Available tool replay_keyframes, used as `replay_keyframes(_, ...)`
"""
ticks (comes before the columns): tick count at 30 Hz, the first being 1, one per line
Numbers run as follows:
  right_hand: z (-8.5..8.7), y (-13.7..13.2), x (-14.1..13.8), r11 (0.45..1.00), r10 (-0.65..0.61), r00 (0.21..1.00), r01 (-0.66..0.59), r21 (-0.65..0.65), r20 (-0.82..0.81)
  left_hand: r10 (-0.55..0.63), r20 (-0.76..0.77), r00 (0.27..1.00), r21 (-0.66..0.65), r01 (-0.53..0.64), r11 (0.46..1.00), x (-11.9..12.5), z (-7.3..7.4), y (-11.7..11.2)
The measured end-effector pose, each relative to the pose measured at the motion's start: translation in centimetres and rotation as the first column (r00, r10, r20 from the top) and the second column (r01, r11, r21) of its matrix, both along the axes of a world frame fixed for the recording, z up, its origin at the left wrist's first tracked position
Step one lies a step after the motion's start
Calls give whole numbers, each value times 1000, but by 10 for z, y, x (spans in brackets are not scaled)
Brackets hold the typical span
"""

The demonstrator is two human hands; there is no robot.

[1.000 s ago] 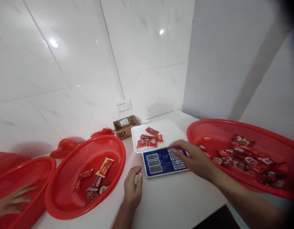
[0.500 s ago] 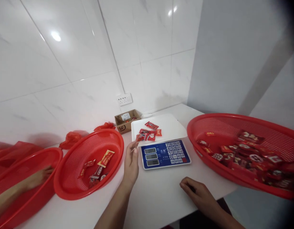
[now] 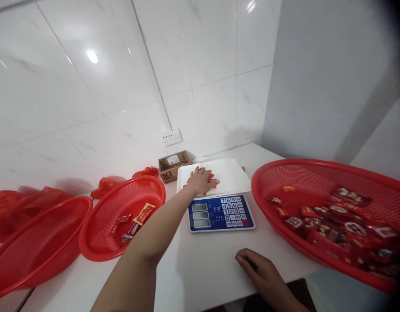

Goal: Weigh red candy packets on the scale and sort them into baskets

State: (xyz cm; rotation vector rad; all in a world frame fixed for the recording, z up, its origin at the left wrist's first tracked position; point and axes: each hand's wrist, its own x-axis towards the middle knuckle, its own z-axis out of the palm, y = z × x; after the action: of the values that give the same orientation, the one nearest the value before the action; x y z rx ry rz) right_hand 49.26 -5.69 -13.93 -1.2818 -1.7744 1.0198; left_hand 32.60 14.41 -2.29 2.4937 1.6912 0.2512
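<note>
My left hand (image 3: 198, 182) lies flat over the red packets (image 3: 212, 176) on the tray (image 3: 232, 173) of the scale (image 3: 221, 212) at 12 o'clock, its fingers (image 3: 210, 184) spread; I cannot tell if they grip anything. My right hand (image 3: 260, 271) rests on the counter (image 3: 193, 277) at 5 o'clock, loosely curled, holding nothing I can see. Only a small pile sits on the tray; a much larger heap (image 3: 330, 221) lies in the right basket (image 3: 256, 186) at 3 o'clock, and a few wrappers (image 3: 143, 214) lie in the middle basket (image 3: 154, 184) at 10 o'clock.

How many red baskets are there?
3: a basket far left, a basket beside it with few snacks, a basket at right piled with snacks. Others may be out of view.
</note>
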Motion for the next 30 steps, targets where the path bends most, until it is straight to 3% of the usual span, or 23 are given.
replay_keyframes(5,0,-1,0,1000,17,1000,-17,5,-2,-32,-141,989,-93,19,995,6,-6,12)
replay_keyframes(14,-6,-1,1,999,26,1000,-27,29,15,-35,-258,965,-61,20,998,3,11,1)
replay_keyframes(22,-6,-1,0,999,17,1000,-18,30,19,-84,-144,986,-98,70,993,-26,20,-9)
replay_keyframes(30,-9,0,-1,999,-2,1000,2,46,13,-37,-65,997,-37,35,999,-40,-2,-17)
